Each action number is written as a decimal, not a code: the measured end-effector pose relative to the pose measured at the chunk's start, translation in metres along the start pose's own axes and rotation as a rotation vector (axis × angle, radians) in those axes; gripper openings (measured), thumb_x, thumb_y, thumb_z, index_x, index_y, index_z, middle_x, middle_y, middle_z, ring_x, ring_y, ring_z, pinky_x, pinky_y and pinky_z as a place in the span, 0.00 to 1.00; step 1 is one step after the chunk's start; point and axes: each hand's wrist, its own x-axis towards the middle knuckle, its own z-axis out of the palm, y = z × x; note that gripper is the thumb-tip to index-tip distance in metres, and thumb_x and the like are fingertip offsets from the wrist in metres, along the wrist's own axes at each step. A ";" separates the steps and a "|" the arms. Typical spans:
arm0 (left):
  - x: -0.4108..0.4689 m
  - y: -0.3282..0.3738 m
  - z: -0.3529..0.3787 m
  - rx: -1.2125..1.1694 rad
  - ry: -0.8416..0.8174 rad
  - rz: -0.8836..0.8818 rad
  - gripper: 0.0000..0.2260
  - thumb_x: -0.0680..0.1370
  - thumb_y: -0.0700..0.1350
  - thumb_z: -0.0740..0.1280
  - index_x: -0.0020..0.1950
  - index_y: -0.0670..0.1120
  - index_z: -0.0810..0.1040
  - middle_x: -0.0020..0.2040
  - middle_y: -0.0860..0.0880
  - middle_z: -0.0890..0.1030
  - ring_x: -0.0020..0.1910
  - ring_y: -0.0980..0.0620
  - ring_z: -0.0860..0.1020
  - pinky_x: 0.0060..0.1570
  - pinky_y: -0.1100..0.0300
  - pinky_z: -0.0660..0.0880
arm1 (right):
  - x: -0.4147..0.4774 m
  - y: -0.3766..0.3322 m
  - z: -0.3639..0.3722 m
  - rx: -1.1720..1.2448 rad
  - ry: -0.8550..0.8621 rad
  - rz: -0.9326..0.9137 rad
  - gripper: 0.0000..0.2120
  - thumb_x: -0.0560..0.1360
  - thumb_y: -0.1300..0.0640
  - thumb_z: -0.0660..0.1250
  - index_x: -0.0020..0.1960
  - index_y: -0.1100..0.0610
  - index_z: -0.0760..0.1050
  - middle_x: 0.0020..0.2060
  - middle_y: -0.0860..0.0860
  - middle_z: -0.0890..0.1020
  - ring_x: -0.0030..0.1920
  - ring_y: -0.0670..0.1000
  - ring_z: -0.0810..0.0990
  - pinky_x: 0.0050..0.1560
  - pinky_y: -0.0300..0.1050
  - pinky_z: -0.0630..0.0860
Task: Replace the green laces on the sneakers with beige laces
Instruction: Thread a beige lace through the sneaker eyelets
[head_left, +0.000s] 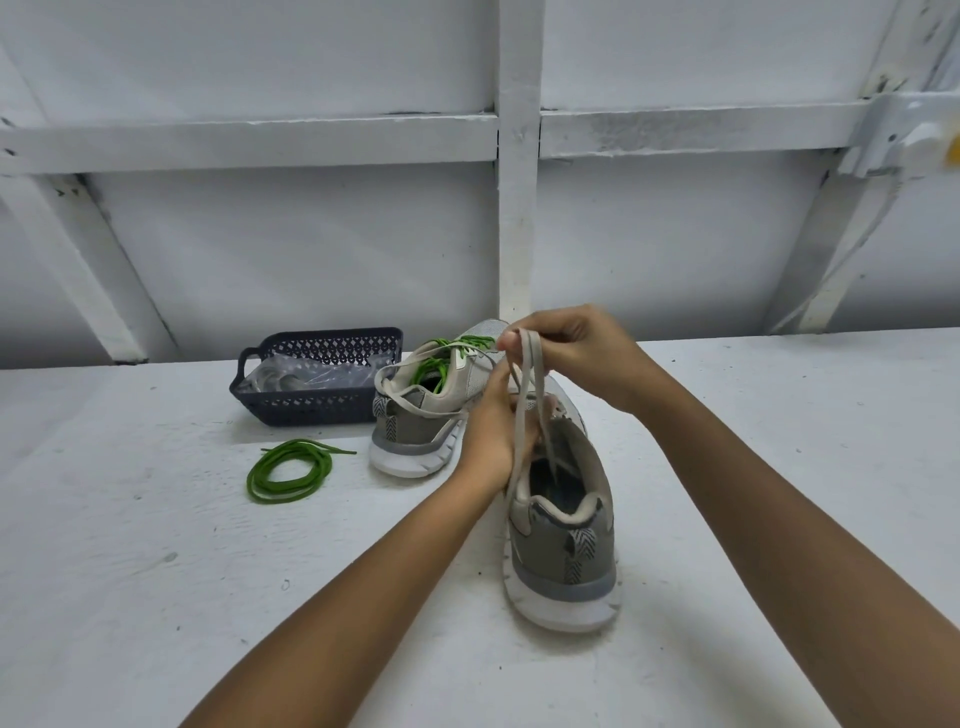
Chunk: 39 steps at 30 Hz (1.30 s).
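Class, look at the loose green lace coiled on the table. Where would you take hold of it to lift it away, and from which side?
Pinch the green lace across the bunched strands at its left edge, coming down from above. It lies flat on the table in stacked loops, so one pinch probably gathers them all; pulling a loose end would likely uncoil it.

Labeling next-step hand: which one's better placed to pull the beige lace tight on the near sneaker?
Right. The right hand pinches the beige lace raised above the near sneaker; the left hand sits low against it.
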 end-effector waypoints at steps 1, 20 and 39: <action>0.001 0.003 -0.003 -0.059 -0.001 -0.005 0.17 0.82 0.45 0.58 0.68 0.38 0.69 0.39 0.52 0.77 0.31 0.66 0.75 0.34 0.72 0.72 | -0.002 -0.001 -0.002 -0.040 -0.076 0.018 0.05 0.74 0.61 0.69 0.47 0.54 0.82 0.38 0.48 0.85 0.41 0.47 0.81 0.45 0.41 0.78; -0.010 -0.013 -0.003 -0.001 0.070 0.101 0.16 0.78 0.51 0.64 0.64 0.49 0.71 0.50 0.51 0.77 0.51 0.49 0.77 0.51 0.55 0.73 | 0.003 0.050 0.006 -0.544 -0.073 0.288 0.14 0.74 0.64 0.63 0.31 0.53 0.75 0.26 0.51 0.74 0.29 0.45 0.66 0.28 0.32 0.63; -0.012 -0.016 0.003 0.018 -0.033 -0.145 0.29 0.61 0.69 0.64 0.37 0.43 0.83 0.37 0.43 0.83 0.38 0.48 0.82 0.46 0.48 0.79 | 0.006 0.004 0.003 0.222 0.028 -0.019 0.08 0.76 0.62 0.65 0.40 0.57 0.81 0.29 0.49 0.78 0.32 0.45 0.75 0.37 0.35 0.74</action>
